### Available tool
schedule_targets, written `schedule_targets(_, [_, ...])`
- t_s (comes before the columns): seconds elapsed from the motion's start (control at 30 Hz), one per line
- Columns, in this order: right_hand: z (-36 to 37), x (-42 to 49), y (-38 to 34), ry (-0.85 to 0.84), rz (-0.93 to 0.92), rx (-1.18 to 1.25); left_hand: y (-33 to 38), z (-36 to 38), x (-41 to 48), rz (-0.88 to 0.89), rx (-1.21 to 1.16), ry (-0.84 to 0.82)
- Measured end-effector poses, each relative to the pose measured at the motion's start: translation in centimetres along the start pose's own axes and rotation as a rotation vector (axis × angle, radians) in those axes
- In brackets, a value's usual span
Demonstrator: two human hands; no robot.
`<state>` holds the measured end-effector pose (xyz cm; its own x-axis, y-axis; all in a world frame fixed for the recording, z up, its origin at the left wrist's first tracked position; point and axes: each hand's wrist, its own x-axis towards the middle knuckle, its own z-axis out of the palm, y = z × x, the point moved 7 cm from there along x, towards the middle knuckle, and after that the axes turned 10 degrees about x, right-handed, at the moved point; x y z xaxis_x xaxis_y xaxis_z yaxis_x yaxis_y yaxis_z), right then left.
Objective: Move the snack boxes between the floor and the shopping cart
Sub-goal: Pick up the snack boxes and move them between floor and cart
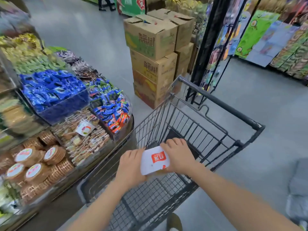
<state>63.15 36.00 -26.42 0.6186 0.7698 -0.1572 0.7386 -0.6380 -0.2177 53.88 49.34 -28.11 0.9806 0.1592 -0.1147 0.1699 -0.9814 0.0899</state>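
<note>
A white snack box with a red square logo hangs over the basket of the black wire shopping cart. My left hand grips its left edge and my right hand grips its right edge, fingers curled over the top. The box is level with the cart's rim, inside its outline. The cart's bottom under the box is dark and mostly hidden.
A snack display counter with bins of wrapped sweets and biscuits stands close on the cart's left. Stacked brown cartons sit on the grey floor beyond the cart. A black rack post and colourful packages stand to the right.
</note>
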Motion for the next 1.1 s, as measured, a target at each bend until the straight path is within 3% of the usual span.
schedule_targets(0.23, [6.4,8.5,4.1,-0.093,-0.168,-0.011,-1.5,7.5,5.0,-0.2,-0.046,0.024])
schedule_targets(0.4, [11.6,11.9,5.2,-0.108,-0.19,-0.036,-3.3,13.1,7.4,-0.213,-0.034,-0.01])
schedule_targets(0.73, [19.4,10.0,9.1,-0.041,0.106,-0.047,-1.4,19.2,13.7,0.255,0.226,-0.202])
schedule_targets(1.1, [21.9,10.1,12.4,0.053,0.476,-0.006,1.5,21.6,20.6,0.483,0.403,-0.189])
